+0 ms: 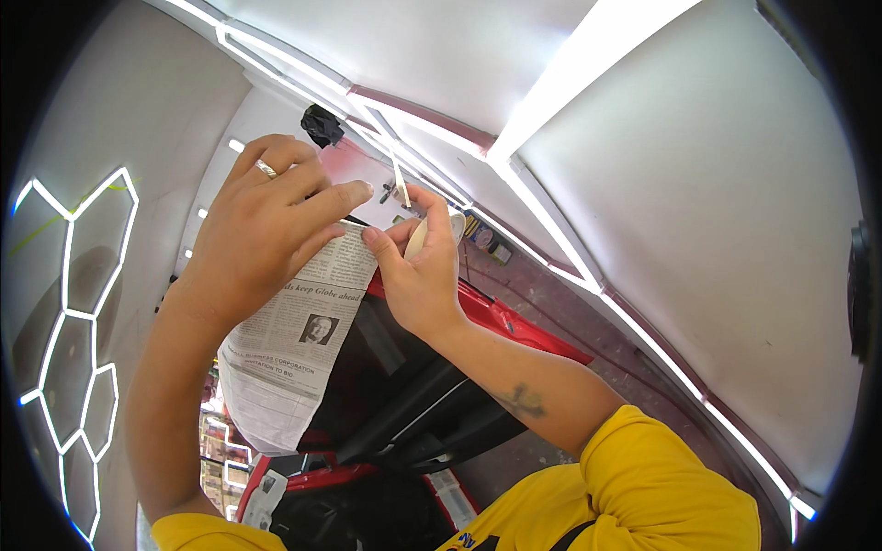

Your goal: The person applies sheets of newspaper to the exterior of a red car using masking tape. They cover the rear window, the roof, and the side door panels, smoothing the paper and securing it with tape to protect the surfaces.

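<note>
A sheet of newspaper [303, 321] hangs from its upper edge between my hands, its lower part reaching down on the left. My left hand [262, 220], with a ring on one finger, is at the upper left of the sheet. Its thumb rests by the paper's top edge and the other fingers are bent; the far side of the grip is hidden. In my right hand [423, 271] is a roll of pale masking tape [419, 241], partly covered by the fingers. The right thumb touches the sheet's upper right corner. A narrow pale strip [401, 179] stands up beside the right index finger.
Below the sheet is a red vehicle body [514, 326] with dark, glossy panels [386, 363]. A black bag-like bundle [322, 125] is at the far wall. Boxes or containers [487, 239] stand on the reddish floor. Bright tube lights [66, 275] line the walls and ceiling.
</note>
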A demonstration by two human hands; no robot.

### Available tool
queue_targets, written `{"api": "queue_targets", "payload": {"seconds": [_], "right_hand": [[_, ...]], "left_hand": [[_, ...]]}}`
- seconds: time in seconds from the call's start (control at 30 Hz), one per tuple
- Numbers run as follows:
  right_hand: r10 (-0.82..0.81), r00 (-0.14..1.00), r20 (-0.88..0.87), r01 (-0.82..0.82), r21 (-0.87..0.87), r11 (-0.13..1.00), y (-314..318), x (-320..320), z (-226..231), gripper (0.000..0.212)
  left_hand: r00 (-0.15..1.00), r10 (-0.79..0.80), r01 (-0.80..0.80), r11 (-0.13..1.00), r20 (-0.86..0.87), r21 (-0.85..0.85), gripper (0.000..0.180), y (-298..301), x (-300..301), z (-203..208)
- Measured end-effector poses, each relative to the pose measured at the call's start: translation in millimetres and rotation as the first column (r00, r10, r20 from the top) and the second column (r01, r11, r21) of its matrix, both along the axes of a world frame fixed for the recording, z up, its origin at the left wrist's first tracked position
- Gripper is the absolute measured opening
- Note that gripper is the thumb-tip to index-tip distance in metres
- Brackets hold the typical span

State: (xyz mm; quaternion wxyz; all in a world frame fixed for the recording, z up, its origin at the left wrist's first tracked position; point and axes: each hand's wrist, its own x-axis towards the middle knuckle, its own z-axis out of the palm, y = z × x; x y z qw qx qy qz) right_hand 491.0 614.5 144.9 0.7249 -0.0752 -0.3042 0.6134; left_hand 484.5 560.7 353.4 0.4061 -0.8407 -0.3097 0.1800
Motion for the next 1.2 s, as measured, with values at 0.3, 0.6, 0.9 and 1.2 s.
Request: {"api": "queue_targets", "payload": {"seconds": [0.3, 0.6, 0.9, 1.2], "right_hand": [[-0.031, 0.990, 0.137, 0.036, -0.034, 0.999, 4, 5, 3, 0.062], [0.027, 0.956, 0.292, -0.003, -0.082, 0.997, 18, 9, -4, 0.070], [-0.157, 0.918, 0.365, 0.189, -0.052, 0.981, 31, 0, -15, 0.076], [-0.001, 0.985, -0.172, 0.024, 0.133, 0.991, 9, 7, -6, 0.033]], "left_hand": [[0.985, 0.125, -0.146, 0.971, 0.121, 0.191, 0.020, -9, -6, 10], [0.723, 0.397, -0.434, 0.898, 0.565, -0.076, 0.022, -5, 0, 12], [0.979, -0.018, 0.097, 0.920, -0.205, 0.379, 0.036, -33, -39, -43], [0.983, 0.056, 0.041, 0.861, -0.173, 0.508, 0.046, -38, -74, -72]]}}
